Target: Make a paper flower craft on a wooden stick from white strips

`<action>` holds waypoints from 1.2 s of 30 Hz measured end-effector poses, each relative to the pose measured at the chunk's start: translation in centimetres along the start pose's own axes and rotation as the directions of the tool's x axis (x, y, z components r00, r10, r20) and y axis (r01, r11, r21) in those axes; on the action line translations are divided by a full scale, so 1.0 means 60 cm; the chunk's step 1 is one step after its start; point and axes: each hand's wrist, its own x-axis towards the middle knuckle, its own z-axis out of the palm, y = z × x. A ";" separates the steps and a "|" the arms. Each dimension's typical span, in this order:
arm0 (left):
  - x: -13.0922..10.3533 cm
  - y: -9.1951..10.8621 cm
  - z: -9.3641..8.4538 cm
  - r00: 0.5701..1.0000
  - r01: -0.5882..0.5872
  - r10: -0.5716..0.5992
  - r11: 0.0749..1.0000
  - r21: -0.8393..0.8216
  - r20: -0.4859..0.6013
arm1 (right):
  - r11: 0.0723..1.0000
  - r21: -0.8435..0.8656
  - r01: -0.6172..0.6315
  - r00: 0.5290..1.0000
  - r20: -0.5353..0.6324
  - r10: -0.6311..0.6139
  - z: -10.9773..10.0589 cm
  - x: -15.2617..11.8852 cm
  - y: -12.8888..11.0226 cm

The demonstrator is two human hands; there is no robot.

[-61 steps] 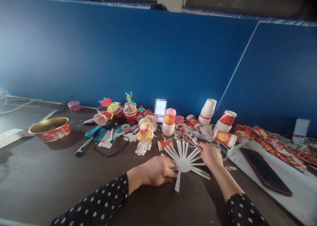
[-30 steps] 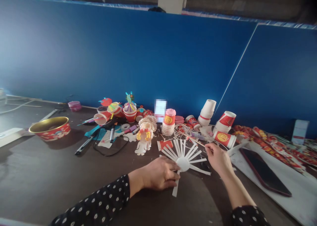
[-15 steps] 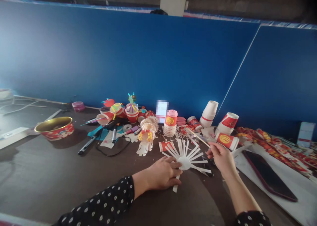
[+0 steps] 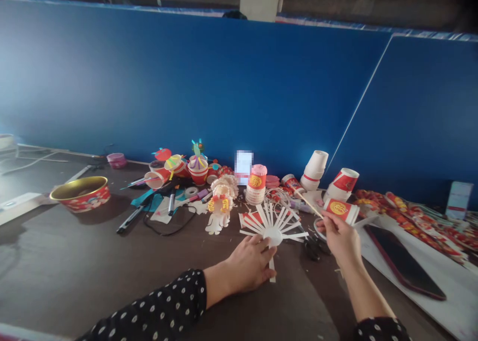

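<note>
A white paper cup cut into strips lies splayed on the dark table, its strips fanned out around the round base. My left hand rests on its near-left side, fingers curled over some strips and hiding them. One strip shows below the fingertips. To the right, my right hand pinches a thin pale stick, raised and pointing up to the left, apart from the cut cup. Black-handled scissors lie between the cup and my right hand, partly in shadow.
Behind stand stacked paper cups, a red-labelled cup stack and a lit phone. A dark phone lies right on a white board. Markers and a gold-lined bowl are left.
The cut cup has turned and shifted slightly left under my left hand. My right hand has moved a little right with the stick, away from the cup, uncovering more of the scissors.
</note>
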 end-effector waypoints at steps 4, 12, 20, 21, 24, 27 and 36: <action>-0.003 -0.007 -0.011 0.990 -0.112 0.108 0.993 -0.047 -0.091 | 0.938 0.346 0.034 0.998 0.036 -0.049 0.000 -0.005 0.004; -0.010 -0.014 -0.008 0.963 -0.265 0.255 0.954 -0.140 -0.086 | 0.947 0.293 0.133 0.945 0.251 -0.210 -0.016 -0.047 -0.018; -0.013 -0.009 -0.016 0.964 -0.258 0.256 0.966 -0.031 -0.072 | 0.927 -0.106 0.360 0.822 0.505 -0.262 -0.052 -0.087 0.017; -0.013 -0.008 -0.017 0.966 -0.247 0.243 0.969 -0.030 -0.085 | 0.916 -0.119 0.383 0.811 0.517 -0.273 -0.054 -0.091 0.019; -0.013 -0.005 -0.020 0.977 -0.185 0.176 0.981 -0.065 -0.120 | 0.888 -0.118 0.445 0.769 0.559 -0.311 -0.056 -0.102 0.018; -0.014 -0.005 -0.022 0.984 -0.148 0.135 0.983 -0.112 -0.115 | 0.862 -0.107 0.495 0.732 0.585 -0.348 -0.055 -0.107 0.014; -0.011 -0.009 -0.016 0.985 -0.153 0.144 0.984 -0.088 -0.097 | 0.806 -0.084 0.586 0.645 0.650 -0.401 -0.062 -0.109 0.009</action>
